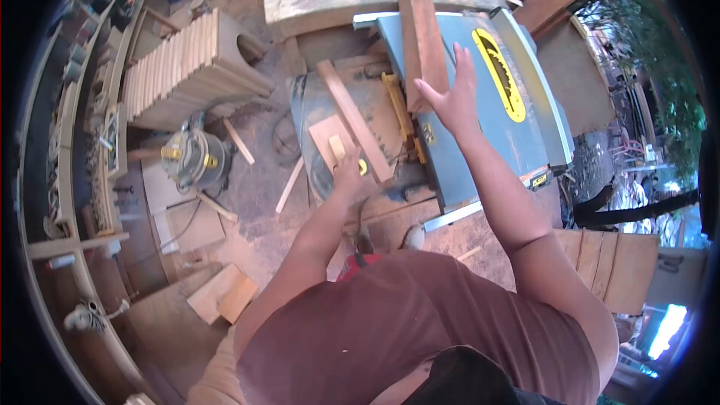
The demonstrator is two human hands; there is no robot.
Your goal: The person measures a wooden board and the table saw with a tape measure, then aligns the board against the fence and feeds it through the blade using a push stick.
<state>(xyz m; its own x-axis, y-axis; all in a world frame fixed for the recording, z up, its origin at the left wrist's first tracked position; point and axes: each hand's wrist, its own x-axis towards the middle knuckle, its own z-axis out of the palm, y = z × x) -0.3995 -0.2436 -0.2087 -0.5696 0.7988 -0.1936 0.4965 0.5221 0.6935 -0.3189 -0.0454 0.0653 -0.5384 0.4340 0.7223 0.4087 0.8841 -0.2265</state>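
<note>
My right hand (457, 101) is at the near end of a long, reddish-brown wooden beam (420, 26) lying over the blue table saw (480, 142). Its fingers are spread, and the thumb reaches across the beam's end. Lower and to the left, my left hand (347, 174) is over the cluttered board beside the saw, its fingers curled. Against it shows a small round yellow-and-black object (363, 167). Just beyond the fingers sits a small pale wood block (336, 145) on a flat wooden piece (321, 133). What the left fingers grip is hidden. A long wooden strip (352, 116) lies alongside.
The saw blade shows in its yellow insert (499, 75), right of my right hand. A workbench (330, 7) stands beyond. To the left are a shop vacuum (196, 157), a slatted wooden house-shaped box (184, 67) and shelves (75, 180). Offcuts lie on the floor.
</note>
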